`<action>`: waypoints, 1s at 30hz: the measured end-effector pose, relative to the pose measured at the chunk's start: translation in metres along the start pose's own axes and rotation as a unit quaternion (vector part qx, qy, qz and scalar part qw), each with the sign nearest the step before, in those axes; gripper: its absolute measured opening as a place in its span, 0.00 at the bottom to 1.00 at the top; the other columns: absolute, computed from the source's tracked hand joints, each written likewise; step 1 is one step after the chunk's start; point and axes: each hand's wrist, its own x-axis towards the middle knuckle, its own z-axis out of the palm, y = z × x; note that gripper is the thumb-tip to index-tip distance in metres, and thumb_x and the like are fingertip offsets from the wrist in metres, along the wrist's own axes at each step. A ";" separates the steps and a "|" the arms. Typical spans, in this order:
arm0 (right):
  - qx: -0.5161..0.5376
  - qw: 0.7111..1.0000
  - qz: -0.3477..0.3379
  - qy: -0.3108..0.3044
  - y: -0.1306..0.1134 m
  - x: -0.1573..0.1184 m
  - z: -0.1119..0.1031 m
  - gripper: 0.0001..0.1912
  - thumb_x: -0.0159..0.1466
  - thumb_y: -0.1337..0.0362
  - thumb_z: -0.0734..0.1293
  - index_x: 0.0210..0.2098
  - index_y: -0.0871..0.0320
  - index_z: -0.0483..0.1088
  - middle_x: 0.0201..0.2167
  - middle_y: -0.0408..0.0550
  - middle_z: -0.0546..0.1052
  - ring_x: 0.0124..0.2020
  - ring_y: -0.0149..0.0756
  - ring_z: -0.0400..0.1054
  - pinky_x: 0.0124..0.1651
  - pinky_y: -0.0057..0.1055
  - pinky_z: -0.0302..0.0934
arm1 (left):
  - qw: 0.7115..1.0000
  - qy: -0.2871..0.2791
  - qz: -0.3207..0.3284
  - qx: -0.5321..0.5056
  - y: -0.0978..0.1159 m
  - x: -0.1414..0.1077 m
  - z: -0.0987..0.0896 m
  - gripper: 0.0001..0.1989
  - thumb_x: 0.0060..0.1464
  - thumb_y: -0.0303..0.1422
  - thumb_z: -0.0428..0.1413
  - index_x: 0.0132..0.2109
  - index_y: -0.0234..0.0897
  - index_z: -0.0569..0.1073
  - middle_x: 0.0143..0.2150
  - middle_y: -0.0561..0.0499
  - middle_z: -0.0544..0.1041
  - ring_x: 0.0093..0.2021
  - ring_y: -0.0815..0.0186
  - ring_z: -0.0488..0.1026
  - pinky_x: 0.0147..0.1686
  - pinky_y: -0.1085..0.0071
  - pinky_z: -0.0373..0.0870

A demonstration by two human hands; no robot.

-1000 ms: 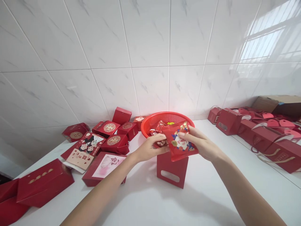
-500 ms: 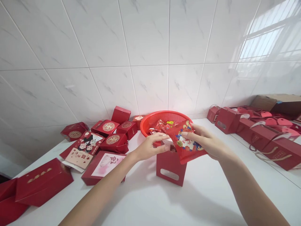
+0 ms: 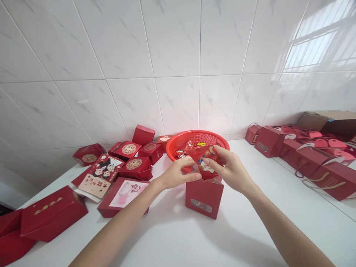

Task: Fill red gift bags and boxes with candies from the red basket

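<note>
A red box [image 3: 204, 198] with an oval window in its front stands upright on the white table, its top open. My right hand [image 3: 232, 168] is closed on a red snack packet [image 3: 207, 159] with a colourful print, whose lower part is down inside the box's opening. At the box's left upper edge, my left hand [image 3: 178, 172] grips the rim between thumb and fingers. Behind both hands sits a red plastic basket [image 3: 180, 138] containing several small wrapped sweets [image 3: 190, 146].
Several decorated red boxes [image 3: 135, 167] lie to the left, with a larger red box [image 3: 54, 211] nearer me. On the right are rows of red gift boxes [image 3: 308, 159] with handles and a brown cardboard box [image 3: 328, 120]. A tiled wall [image 3: 178, 104] rises behind.
My right hand has moved left with the packet, turning it upright and lowering it partly into the box. My left hand has stayed at the box's edge.
</note>
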 end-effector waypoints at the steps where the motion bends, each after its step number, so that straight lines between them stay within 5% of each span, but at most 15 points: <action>1: -0.019 1.000 0.003 -0.018 -0.001 -0.001 -0.001 0.13 0.65 0.55 0.66 0.30 0.54 0.62 0.25 0.40 0.68 0.26 0.32 0.61 0.29 0.31 0.56 | 1.000 -0.004 0.005 -0.018 0.000 0.000 0.000 0.15 0.56 0.43 0.61 0.45 0.38 0.78 0.44 0.49 0.78 0.45 0.61 0.74 0.47 0.65 0.70; 4: -0.064 0.995 0.007 -0.074 -0.006 -0.003 -0.010 0.10 0.66 0.57 0.64 0.32 0.53 0.60 0.23 0.38 0.65 0.24 0.31 0.56 0.26 0.29 0.51 | 0.999 -0.009 0.011 -0.045 -0.001 -0.001 0.001 0.19 0.56 0.42 0.61 0.53 0.40 0.75 0.51 0.47 0.77 0.51 0.58 0.73 0.51 0.64 0.69; 16: -0.155 0.955 -0.004 -0.253 -0.012 0.007 -0.034 0.13 0.68 0.57 0.61 0.30 0.54 0.56 0.24 0.38 0.61 0.24 0.28 0.52 0.25 0.29 0.47 | 0.996 -0.024 -0.049 0.074 0.003 -0.004 0.000 0.29 0.50 0.53 0.62 0.54 0.42 0.77 0.63 0.45 0.70 0.63 0.47 0.65 0.59 0.57 0.66; 22: -0.224 0.891 0.013 -0.396 -0.022 0.031 -0.037 0.14 0.64 0.61 0.63 0.26 0.55 0.55 0.23 0.39 0.63 0.23 0.28 0.54 0.25 0.29 0.46 | 0.996 -0.042 -0.033 0.074 0.005 -0.002 0.000 0.28 0.51 0.50 0.63 0.55 0.42 0.76 0.62 0.44 0.70 0.61 0.50 0.67 0.58 0.58 0.67; 30: -0.305 0.817 0.072 -0.483 -0.040 0.046 -0.016 0.08 0.63 0.67 0.60 0.27 0.56 0.63 0.25 0.42 0.66 0.26 0.32 0.60 0.29 0.32 0.51 | 0.996 -0.046 0.006 0.076 0.000 -0.002 0.001 0.28 0.55 0.49 0.61 0.60 0.43 0.72 0.59 0.45 0.73 0.60 0.53 0.66 0.60 0.57 0.63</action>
